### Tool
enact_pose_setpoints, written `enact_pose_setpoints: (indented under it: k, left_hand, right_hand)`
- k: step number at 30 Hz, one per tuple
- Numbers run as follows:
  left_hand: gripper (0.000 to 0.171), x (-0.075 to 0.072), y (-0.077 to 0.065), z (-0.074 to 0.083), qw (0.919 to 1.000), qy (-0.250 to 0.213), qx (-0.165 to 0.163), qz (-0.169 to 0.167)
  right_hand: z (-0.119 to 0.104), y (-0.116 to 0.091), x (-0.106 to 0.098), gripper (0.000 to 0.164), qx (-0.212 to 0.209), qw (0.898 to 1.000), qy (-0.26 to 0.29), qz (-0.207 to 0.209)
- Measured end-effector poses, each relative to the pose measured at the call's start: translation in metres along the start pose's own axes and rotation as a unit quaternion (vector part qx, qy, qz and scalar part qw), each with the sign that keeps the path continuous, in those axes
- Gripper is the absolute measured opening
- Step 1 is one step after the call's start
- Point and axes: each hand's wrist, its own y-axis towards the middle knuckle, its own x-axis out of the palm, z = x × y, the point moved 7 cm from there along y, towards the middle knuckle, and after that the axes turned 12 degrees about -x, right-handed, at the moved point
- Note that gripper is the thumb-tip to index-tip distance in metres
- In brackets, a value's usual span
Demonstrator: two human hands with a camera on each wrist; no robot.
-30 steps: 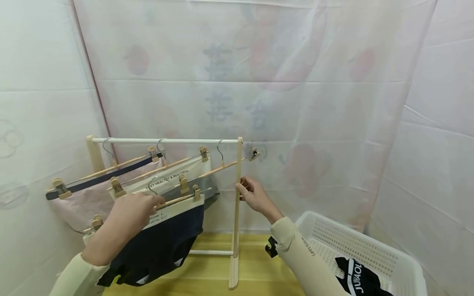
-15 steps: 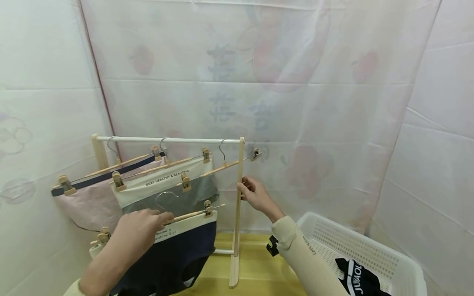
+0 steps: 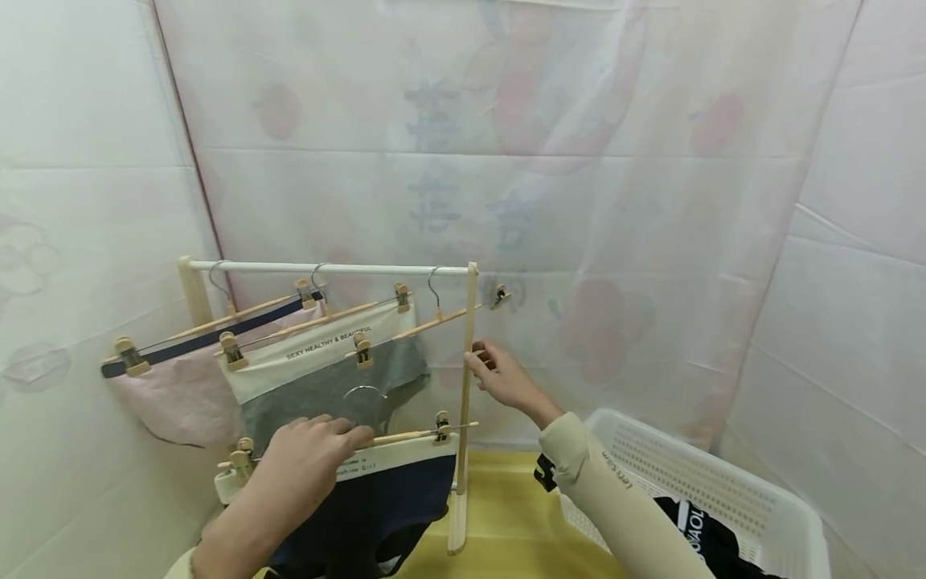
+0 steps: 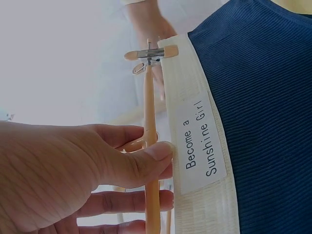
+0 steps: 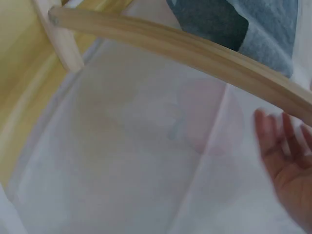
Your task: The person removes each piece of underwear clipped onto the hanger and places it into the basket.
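My left hand (image 3: 307, 462) grips the wooden bar of a clip hanger (image 4: 149, 97), its thumb and fingers round the bar in the left wrist view. Clipped to this hanger is a pair of navy underpants (image 3: 401, 490) with a cream waistband reading "Become a Sunshine Girl". They hang in front of the small clothes rack, the metal hook pointing up. My right hand (image 3: 504, 376) is at the rack's right wooden post (image 5: 170, 41), fingers loosely bent and fingertips right at its edge.
On the rack's white rail (image 3: 376, 269) hang pink underpants (image 3: 181, 394), grey underpants (image 3: 304, 394) with a cream waistband, and another clip hanger (image 3: 434, 323) at the right. A white basket (image 3: 788, 515) with black clothing (image 3: 712, 539) stands at right on the yellow surface (image 3: 521, 515).
My left hand has moved right and downward with the hanger and the navy underpants. My right hand has stayed by the post.
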Motion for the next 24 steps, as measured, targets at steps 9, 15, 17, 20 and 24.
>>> enact_pose_setpoints:
  k: [9, 15, 17, 20, 24]
  left_hand:
    - [0.045, 0.007, 0.005, 0.018, 0.9999, -0.002, 0.014, -0.008]
    - [0.043, 0.007, 0.010, 0.031, 0.9992, -0.021, 0.032, 0.008]
    - [0.040, 0.009, 0.012, 0.036, 0.9991, -0.025, 0.035, 0.005]
    - [0.037, 0.010, 0.013, 0.043, 0.9986, -0.031, 0.042, 0.007]
    - [0.033, 0.012, 0.014, 0.051, 0.9980, -0.032, 0.054, 0.013]
  right_hand:
    - [-0.045, -0.026, -0.013, 0.039, -0.032, 0.988, -0.140, -0.060]
    - [-0.084, -0.051, -0.010, 0.039, -0.102, 0.973, -0.172, -0.113]
    - [-0.093, -0.061, -0.010, 0.034, -0.123, 0.967, -0.182, -0.128]
    - [-0.103, -0.075, -0.009, 0.028, -0.149, 0.956, -0.205, -0.146]
    - [-0.111, -0.091, -0.007, 0.026, -0.167, 0.939, -0.254, -0.162]
